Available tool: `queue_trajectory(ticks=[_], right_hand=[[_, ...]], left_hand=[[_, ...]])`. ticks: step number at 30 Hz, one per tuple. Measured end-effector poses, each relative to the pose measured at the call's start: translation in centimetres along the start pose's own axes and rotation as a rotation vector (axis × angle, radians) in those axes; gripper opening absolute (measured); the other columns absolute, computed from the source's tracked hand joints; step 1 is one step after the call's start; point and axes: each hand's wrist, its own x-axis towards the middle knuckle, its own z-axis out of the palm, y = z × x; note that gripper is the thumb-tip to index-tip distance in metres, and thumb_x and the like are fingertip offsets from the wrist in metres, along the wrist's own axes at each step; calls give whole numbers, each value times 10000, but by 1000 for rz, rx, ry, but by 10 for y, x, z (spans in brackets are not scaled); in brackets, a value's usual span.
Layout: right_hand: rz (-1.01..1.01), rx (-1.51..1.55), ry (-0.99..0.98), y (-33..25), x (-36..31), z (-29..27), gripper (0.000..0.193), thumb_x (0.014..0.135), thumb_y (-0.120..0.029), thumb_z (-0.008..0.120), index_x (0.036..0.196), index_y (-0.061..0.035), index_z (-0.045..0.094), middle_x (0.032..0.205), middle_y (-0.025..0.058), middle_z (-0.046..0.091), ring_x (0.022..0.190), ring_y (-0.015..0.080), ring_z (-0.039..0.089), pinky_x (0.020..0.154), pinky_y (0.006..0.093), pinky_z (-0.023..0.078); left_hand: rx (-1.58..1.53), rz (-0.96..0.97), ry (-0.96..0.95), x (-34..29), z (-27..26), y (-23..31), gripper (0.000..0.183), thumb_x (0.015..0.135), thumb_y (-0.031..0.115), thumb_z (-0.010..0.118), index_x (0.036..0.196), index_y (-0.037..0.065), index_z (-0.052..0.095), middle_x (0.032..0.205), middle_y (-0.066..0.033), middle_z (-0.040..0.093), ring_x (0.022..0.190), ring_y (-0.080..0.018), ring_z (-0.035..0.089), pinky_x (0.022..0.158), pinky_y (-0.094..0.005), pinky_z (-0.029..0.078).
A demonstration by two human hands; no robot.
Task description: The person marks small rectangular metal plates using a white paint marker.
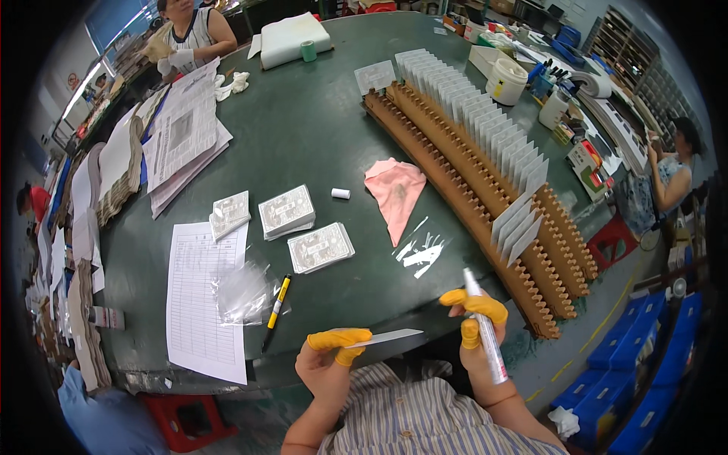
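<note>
Card (pixel 394 336) pinched by one end, tube (pixel 490 351) held apart

At the bench's (pixel 311 144) near edge, the left hand (pixel 326 371) is clamped on the thin pale card with yellow-covered fingertips (pixel 350 336); the right hand (pixel 475 359) is closed round the white tube. A light, steady pinch at the margin, tube clear, should best spare the card's faces.
</note>
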Motion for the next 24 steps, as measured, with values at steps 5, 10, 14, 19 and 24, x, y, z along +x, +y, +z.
queue_trajectory(ticks=[5, 10, 14, 19, 24], right_hand=[[43, 141, -282, -1, 6, 10, 391, 683, 32, 739, 970, -59, 490, 928, 131, 566, 895, 244, 612, 755, 321, 493], [187, 501, -180, 8, -7, 11, 299, 684, 165, 663, 879, -7, 516, 920, 145, 509, 825, 257, 620, 701, 327, 546], [20, 183, -306, 3, -4, 8, 366, 703, 54, 721, 912, -74, 450, 923, 132, 484, 770, 224, 624, 671, 303, 527], [-72, -131, -466, -10, 5, -2, 273, 734, -89, 740, 941, -68, 563, 883, 117, 584, 776, 199, 619, 693, 285, 476], [41, -106, -190, -26, 12, -8, 242, 802, -220, 643, 927, -13, 628, 774, 65, 640, 684, 228, 564, 634, 314, 445]], left_hand=[[-49, -13, 57, -3, -1, -8, 200, 759, -43, 673, 918, -26, 554, 967, -141, 618, 845, -198, 616, 769, -296, 507], [-102, -205, -86, 0, 9, 9, 223, 751, -47, 678, 929, -16, 548, 964, -145, 623, 876, -202, 619, 787, -306, 502], [138, -290, -318, 5, 12, 12, 279, 725, 26, 723, 976, -5, 604, 927, -98, 649, 891, -168, 624, 795, -272, 480], [364, -316, -379, 1, 11, 2, 226, 674, 90, 752, 886, 46, 689, 884, -62, 676, 741, -152, 622, 703, -252, 460], [549, 17, -374, 5, 15, 7, 184, 651, 66, 745, 826, 54, 690, 817, -40, 674, 695, -176, 610, 670, -269, 450]])
